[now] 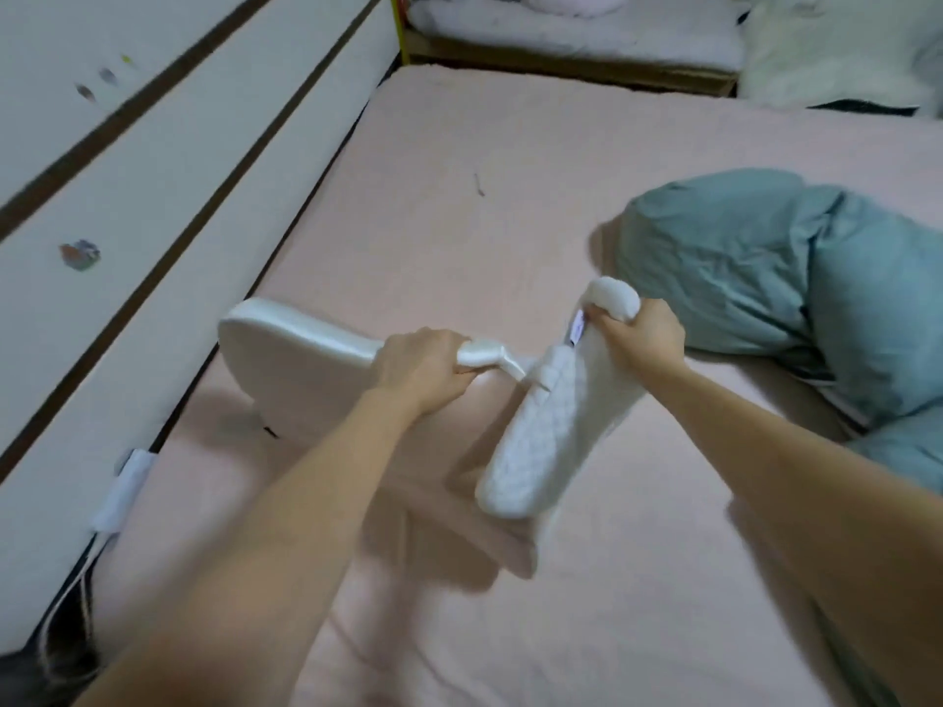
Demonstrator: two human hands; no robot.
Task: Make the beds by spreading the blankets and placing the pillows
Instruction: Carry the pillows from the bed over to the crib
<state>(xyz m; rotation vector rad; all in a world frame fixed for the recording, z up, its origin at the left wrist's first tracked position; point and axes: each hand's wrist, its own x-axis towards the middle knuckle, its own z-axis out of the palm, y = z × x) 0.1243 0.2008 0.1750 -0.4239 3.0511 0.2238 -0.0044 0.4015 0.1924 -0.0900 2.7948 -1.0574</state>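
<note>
Two white pillows hang above the pink bed sheet (510, 160). My left hand (421, 367) grips the corner of a smooth satin white pillow (291, 369), which is lifted on edge near the bed's left side. My right hand (640, 334) grips the top of a quilted white pillow (551, 431), which hangs down tilted to the left. A crumpled teal blanket (796, 293) lies bunched on the right part of the bed, just beyond my right hand.
A white wall panel with dark stripes (168, 145) runs along the left edge of the bed. A white cable and plug (120, 492) sit in the gap there. Beyond the bed's far end lie a second bed (561, 38) and a white fluffy blanket (826, 53).
</note>
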